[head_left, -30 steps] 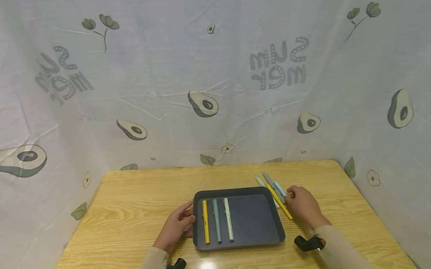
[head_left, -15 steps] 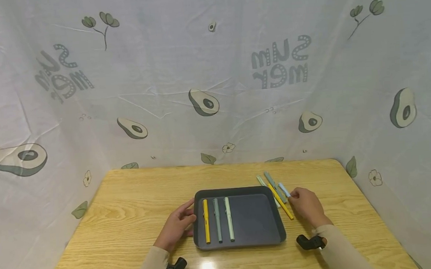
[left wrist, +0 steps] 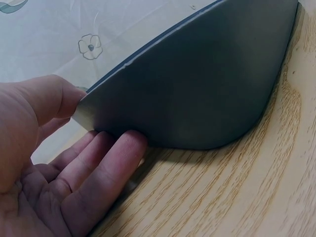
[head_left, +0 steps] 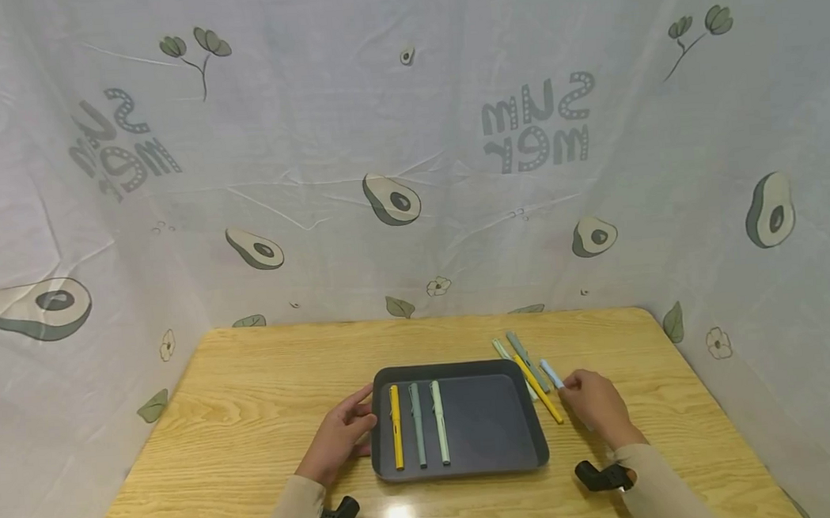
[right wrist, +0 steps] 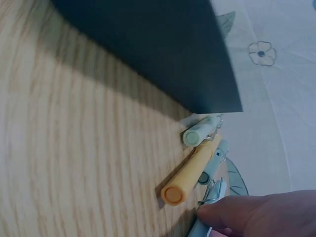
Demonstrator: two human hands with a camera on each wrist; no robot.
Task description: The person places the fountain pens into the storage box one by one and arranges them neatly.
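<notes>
At the left side of the dark tray [head_left: 492,424], my left hand [head_left: 336,436] grips its edge, the thumb [left wrist: 59,96] at the rim and the fingers against the outer wall. Inside the tray lie a yellow pen [head_left: 397,438], a grey-green pen [head_left: 418,429] and a pale mint pen [head_left: 440,428], side by side. To the right of the tray, my right hand [head_left: 598,408] pinches a light blue pen [head_left: 551,373] between thumb and fingers; its lower part is hidden by the hand. In the right wrist view the light blue pen's clip [right wrist: 210,200] shows beside the thumb.
Just left of the right hand, a second yellow pen [head_left: 539,388] lies across a grey-green pen [head_left: 516,342] and a mint pen [head_left: 500,349], next to the tray's upper right corner. A wooden table [head_left: 286,362] carries everything. Patterned cloth [head_left: 331,280] hangs behind and at both sides.
My right hand has moved right and a little nearer with the light blue pen, drawing it away from the other loose pens. The left hand and tray stay in place.
</notes>
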